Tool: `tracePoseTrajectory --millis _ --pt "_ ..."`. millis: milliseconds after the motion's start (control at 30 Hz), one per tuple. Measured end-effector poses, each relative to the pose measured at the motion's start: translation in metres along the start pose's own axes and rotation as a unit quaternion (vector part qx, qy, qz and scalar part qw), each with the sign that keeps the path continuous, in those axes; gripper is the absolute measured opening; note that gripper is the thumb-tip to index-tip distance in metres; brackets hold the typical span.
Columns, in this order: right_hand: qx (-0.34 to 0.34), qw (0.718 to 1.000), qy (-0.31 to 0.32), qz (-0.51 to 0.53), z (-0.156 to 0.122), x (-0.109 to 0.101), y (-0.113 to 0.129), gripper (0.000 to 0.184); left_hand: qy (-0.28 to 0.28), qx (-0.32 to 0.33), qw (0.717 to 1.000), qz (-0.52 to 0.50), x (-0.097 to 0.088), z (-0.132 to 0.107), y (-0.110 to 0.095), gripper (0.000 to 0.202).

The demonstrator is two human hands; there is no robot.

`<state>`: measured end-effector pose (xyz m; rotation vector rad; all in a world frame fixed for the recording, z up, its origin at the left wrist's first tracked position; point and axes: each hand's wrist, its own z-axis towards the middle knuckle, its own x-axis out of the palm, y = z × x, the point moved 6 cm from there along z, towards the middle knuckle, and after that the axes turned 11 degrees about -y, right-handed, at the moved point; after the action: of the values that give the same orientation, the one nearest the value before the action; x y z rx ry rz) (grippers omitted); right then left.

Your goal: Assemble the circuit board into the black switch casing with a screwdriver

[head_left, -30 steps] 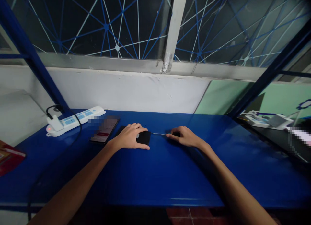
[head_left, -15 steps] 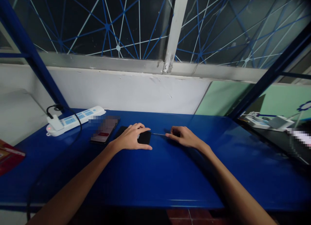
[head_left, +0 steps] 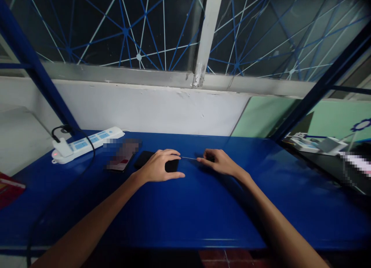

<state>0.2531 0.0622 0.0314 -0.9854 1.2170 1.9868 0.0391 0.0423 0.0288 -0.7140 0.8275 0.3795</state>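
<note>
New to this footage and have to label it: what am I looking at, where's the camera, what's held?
There's no machine here, just a person's two bare hands. Every picture comes from one camera worn on the head, looking forward and down, so you see roughly what the wearer sees.

On the blue table are a white power strip, a phone, partly pixelated, and a flat black item. A red packet sits at the left edge.

The left hand is spread over the black item. The right hand grips a thin rod pointing towards it; whether the tip touches anything is unclear.
</note>
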Motion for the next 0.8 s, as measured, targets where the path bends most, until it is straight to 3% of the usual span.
tracePoseTrajectory --millis 300,533,700,800 --pt "0.002 1.000 -0.008 0.017 0.000 0.000 0.002 0.042 0.002 0.020 0.999 0.027 0.003 -0.001 -0.004 0.069" --pt "0.025 0.999 0.000 0.036 0.001 -0.007 -0.003 0.043 0.001 0.002 0.998 0.066 0.004 -0.002 0.009 0.075" --pt "0.051 0.986 0.113 0.114 -0.007 0.003 -0.001 0.042 0.067 0.013 0.996 0.064 0.006 -0.005 0.015 0.094" --pt "0.064 0.969 0.182 0.155 -0.013 0.012 0.005 0.041 0.074 0.003 0.995 0.060 0.003 -0.005 0.017 0.089"
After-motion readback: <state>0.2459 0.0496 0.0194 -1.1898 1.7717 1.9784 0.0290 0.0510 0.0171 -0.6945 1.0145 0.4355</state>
